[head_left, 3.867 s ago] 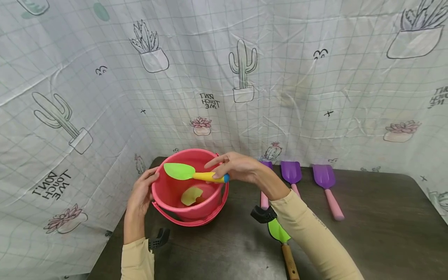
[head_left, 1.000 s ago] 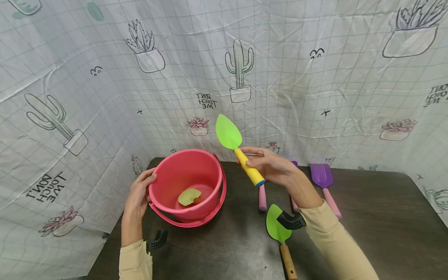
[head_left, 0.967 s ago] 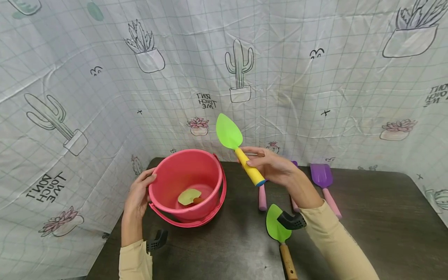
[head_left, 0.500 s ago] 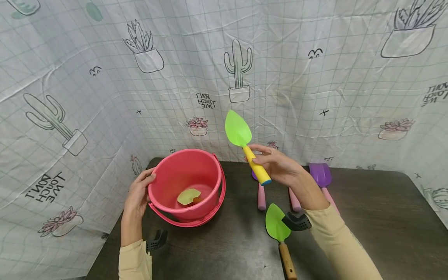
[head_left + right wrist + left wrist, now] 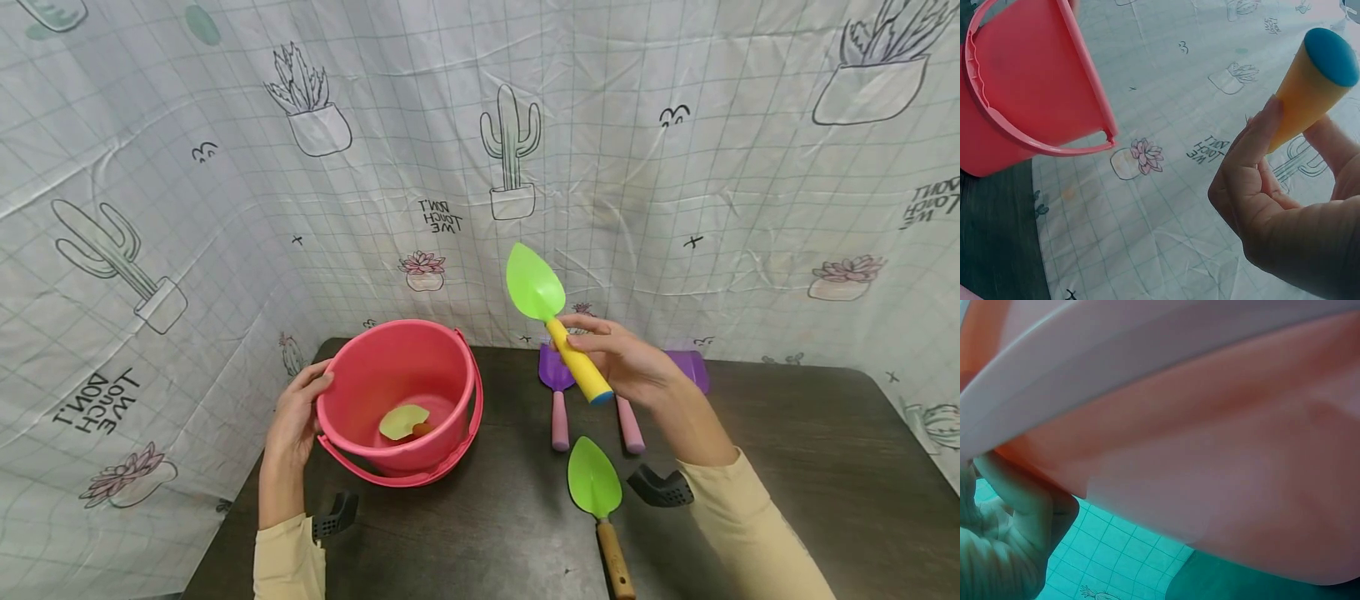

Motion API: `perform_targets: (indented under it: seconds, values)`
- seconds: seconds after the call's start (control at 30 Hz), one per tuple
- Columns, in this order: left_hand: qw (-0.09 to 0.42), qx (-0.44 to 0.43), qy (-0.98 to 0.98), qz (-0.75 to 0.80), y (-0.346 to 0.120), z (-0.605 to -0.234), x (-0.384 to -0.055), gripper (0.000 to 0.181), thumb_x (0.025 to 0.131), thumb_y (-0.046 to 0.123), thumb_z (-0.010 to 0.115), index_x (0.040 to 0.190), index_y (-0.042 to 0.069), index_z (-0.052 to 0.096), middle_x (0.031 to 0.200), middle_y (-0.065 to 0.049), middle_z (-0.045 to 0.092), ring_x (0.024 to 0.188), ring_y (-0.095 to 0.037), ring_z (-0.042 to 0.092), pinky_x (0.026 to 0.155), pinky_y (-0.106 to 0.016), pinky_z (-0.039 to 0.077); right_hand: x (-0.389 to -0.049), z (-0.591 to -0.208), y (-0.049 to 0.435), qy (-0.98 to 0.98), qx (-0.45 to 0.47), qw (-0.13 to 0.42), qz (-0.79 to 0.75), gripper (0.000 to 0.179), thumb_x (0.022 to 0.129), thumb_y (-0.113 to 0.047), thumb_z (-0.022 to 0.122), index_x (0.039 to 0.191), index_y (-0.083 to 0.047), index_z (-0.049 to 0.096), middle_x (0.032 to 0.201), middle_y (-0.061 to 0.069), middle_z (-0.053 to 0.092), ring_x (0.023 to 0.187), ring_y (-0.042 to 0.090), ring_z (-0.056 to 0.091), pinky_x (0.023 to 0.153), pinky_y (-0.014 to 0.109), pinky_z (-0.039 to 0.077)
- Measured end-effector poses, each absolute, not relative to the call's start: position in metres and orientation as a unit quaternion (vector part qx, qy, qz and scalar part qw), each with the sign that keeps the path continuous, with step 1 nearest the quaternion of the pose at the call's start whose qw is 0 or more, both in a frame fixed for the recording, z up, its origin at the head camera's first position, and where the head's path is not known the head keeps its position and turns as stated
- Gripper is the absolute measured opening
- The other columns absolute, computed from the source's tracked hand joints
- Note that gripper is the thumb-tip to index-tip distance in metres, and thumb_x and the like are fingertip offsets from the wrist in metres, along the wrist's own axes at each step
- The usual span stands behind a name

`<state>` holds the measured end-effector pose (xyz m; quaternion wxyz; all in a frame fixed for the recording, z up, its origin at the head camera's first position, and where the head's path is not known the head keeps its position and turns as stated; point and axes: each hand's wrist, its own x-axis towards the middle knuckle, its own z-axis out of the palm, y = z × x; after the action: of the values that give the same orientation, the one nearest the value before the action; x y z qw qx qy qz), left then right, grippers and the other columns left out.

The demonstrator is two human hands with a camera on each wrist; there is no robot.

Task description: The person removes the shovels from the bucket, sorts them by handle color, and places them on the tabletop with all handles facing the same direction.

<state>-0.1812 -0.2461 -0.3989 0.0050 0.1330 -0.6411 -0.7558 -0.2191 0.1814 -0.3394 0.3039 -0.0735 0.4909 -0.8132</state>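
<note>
My left hand point(image 5: 295, 417) grips the rim of a pink bucket point(image 5: 397, 358) at its left side. In the left wrist view the bucket's wall point(image 5: 1229, 462) fills most of the picture. Inside the bucket lies a pale yellow blade point(image 5: 402, 422) with a brownish handle, partly covered by the front wall. My right hand point(image 5: 637, 362) pinches the yellow handle of a toy trowel point(image 5: 535, 283), its green blade tilted up and to the left. The trowel is in the air, right of the bucket. In the right wrist view the handle's blue end cap point(image 5: 1333, 56) points up.
A green trowel with a wooden handle point(image 5: 594, 482) lies on the dark table point(image 5: 480, 533). Behind it are purple shovels with pink handles: one at left point(image 5: 556, 368), one mostly hidden point(image 5: 632, 427), and one partly hidden point(image 5: 690, 368). A patterned curtain point(image 5: 615, 167) hangs behind the table.
The toy trowel, earlier level over the bucket, has moved right, away from it, and its blade has turned upward. In the last half second it shifted further right. The left hand has stayed at the rim.
</note>
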Motion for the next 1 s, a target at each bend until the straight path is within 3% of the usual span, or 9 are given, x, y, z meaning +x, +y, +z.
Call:
perform_targets:
  seconds: [0.57, 0.8, 1.0]
  values:
    - [0.003, 0.133, -0.642, -0.756, -0.246, -0.4, -0.18, 0.039, 0.098, 0.024, 0.054, 0.133, 0.008, 0.049, 0.086, -0.001, 0.065, 0.045, -0.007, 0.048, 0.042, -0.016, 0.038, -0.204, -0.345, 0.202, 0.495, -0.096, 0.299, -0.81, 0.018, 0.097, -0.005, 0.05, 0.113, -0.008, 0.059, 0.099, 0.007, 0.06, 0.083, 0.015, 0.062, 0.073, 0.024, 0.052]
    - [0.002, 0.129, -0.638, -0.759, -0.247, -0.399, -0.181, 0.04, 0.098, 0.024, 0.055, 0.133, 0.008, 0.049, 0.092, -0.002, 0.064, 0.054, -0.007, 0.057, 0.045, -0.016, 0.042, -0.195, -0.349, 0.212, 0.508, -0.102, 0.288, -0.805, 0.023, 0.097, -0.003, 0.047, 0.113, -0.011, 0.061, 0.099, 0.005, 0.062, 0.087, 0.016, 0.061, 0.075, 0.024, 0.051]
    - [0.002, 0.128, -0.637, -0.76, -0.247, -0.4, -0.181, 0.04, 0.097, 0.023, 0.055, 0.133, 0.008, 0.049, 0.09, -0.001, 0.064, 0.051, -0.007, 0.054, 0.044, -0.016, 0.04, -0.188, -0.355, 0.223, 0.516, -0.112, 0.288, -0.799, 0.025, 0.098, -0.002, 0.044, 0.116, -0.011, 0.06, 0.1, 0.006, 0.065, 0.087, 0.015, 0.063, 0.074, 0.024, 0.051]
